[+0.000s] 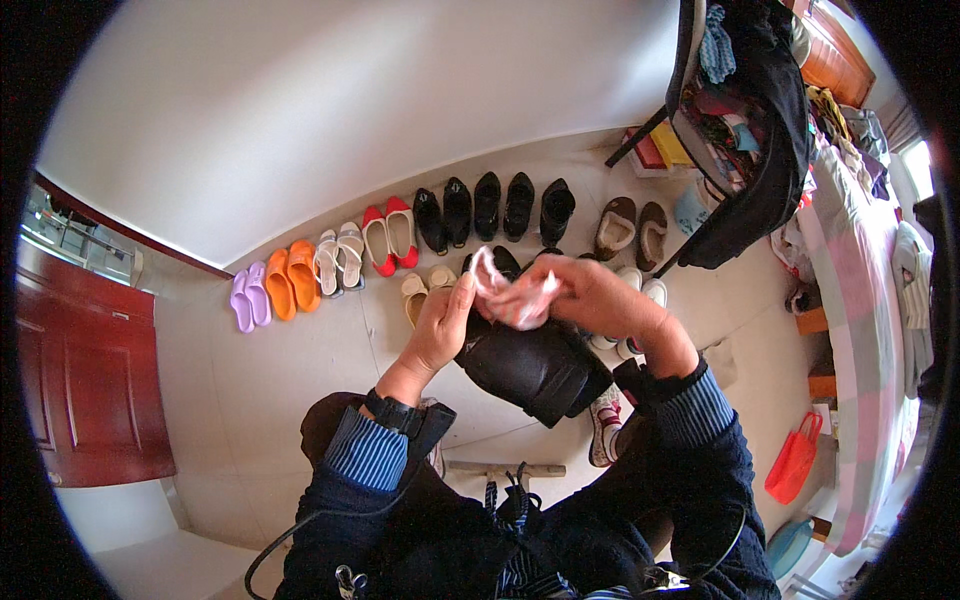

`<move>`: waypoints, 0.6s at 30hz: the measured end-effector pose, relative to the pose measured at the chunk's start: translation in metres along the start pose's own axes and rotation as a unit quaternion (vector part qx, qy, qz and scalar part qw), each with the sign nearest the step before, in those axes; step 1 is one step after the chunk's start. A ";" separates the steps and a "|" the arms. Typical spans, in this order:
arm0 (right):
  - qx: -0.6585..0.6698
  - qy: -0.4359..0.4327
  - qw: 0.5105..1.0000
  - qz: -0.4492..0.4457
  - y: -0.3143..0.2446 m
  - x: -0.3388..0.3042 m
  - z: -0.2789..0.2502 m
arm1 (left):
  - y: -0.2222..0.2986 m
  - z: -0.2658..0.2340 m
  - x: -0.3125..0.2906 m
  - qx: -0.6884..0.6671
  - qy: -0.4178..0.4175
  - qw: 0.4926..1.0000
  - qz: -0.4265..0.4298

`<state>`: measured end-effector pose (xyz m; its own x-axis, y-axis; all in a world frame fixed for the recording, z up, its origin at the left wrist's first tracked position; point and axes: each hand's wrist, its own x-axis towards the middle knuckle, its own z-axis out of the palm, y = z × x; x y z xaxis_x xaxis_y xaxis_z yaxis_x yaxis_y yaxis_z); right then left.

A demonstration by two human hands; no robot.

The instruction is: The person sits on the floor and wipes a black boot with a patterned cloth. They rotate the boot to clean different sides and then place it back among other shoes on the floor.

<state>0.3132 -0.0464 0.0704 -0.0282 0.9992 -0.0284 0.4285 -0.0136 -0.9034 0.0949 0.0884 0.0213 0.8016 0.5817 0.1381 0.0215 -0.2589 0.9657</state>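
Note:
A crumpled pink-and-white cloth (522, 302) is stretched between my two hands, partly smeared by motion. My left hand (437, 328) is closed on its left edge, the thumb pointing up. From the right, my right hand (592, 293) comes in with fingers closed round the other side of the cloth. Just below both hands is a bulky dark leather thing (530, 372), perhaps a boot; its upper part is hidden behind the cloth and fingers. Cream shoes (413, 297) stand beside my left hand, and white shoes (654, 292) near my right wrist.
Along the wall are purple slippers (250, 297), orange slippers (291, 279), white sandals (340, 260), red flats (389, 238), several black shoes (487, 205) and brown lined shoes (630, 232). A black chair (745, 200), bed (860, 350) and red bag (795, 462) are at right.

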 end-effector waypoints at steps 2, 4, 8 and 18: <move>-0.033 0.019 0.998 -0.046 -0.005 -0.006 0.011 | -0.004 0.001 0.001 0.039 0.039 0.998 -0.033; -0.011 0.031 0.994 -0.102 -0.009 -0.010 0.020 | -0.008 0.003 0.003 0.052 0.079 0.994 0.055; -0.084 -0.020 0.977 -0.194 -0.017 -0.007 0.023 | -0.014 0.002 0.009 -0.016 0.072 0.996 -0.040; -0.194 0.103 0.951 -0.217 -0.014 0.009 0.054 | -0.023 0.004 0.012 -0.031 0.125 0.989 -0.071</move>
<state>0.2579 -0.0390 0.0595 -0.1182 0.8940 0.4322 0.7183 0.3775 -0.5844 0.1069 0.0985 -0.0005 0.6196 0.7837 0.0437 0.0804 -0.1188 0.9897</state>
